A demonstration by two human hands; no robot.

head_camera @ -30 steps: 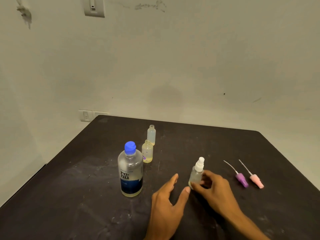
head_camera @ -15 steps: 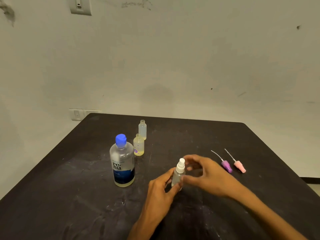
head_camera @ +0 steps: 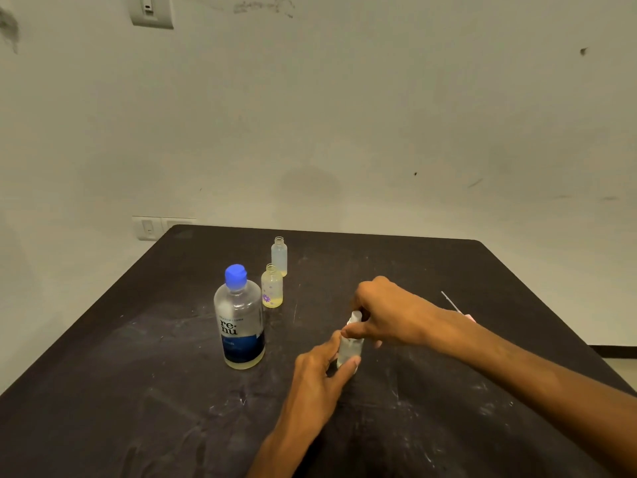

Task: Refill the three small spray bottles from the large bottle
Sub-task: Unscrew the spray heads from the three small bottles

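Observation:
A small clear spray bottle [head_camera: 350,350] stands on the black table [head_camera: 138,391] near the middle. My left hand [head_camera: 319,374] grips its body from the near side. My right hand [head_camera: 386,313] pinches its white spray head [head_camera: 355,317] from above. To the left stands the large clear bottle [head_camera: 239,320] with a blue cap and a dark blue label. Behind it are two small uncapped bottles: a yellowish one [head_camera: 272,288] with a purple flower and a clear one [head_camera: 279,255] further back.
A pink spray head with its thin tube [head_camera: 456,308] lies on the table to the right, mostly hidden behind my right forearm. A wall with a switch plate [head_camera: 148,227] rises just past the table's far edge.
My right hand has moved from the bottle's side onto its white spray head. My left hand has closed tighter round the bottle's body. The purple spray head is now hidden by my right arm.

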